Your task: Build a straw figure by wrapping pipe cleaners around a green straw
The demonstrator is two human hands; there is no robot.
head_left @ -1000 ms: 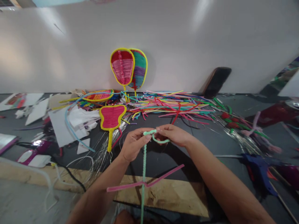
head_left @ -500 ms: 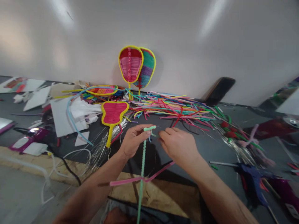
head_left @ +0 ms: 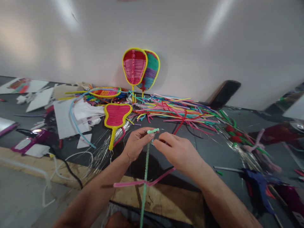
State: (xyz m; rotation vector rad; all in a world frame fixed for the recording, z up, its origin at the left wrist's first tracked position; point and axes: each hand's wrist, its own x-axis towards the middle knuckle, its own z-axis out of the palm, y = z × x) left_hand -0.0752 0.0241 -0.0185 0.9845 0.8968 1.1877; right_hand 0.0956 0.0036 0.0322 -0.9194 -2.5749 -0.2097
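Observation:
My left hand (head_left: 137, 143) pinches the top of a mint-green pipe cleaner (head_left: 146, 164), where it is bent into a short fuzzy crosspiece. Its twisted stem hangs down from there past the table edge. Lower on the stem a pink pipe cleaner (head_left: 128, 183) is wound around it, its two ends sticking out sideways. My right hand (head_left: 174, 147) is closed just right of the green top, fingers pinched near its short loose end; the fingertips partly hide what they grip. A pink-and-yellow fan shape (head_left: 118, 115) lies beyond my left hand.
Behind lies a heap of loose colored pipe cleaners (head_left: 171, 109). Two yellow-rimmed fans (head_left: 135, 66) lean on the wall, and a phone (head_left: 225, 94) stands to the right. Glue guns (head_left: 257, 183) lie right; at left are a purple device (head_left: 32, 141), cables and white board pieces (head_left: 68, 118).
My right hand has moved slightly left and closer to the green top, its fingers curling in more. My left hand keeps its pinch in nearly the same place.

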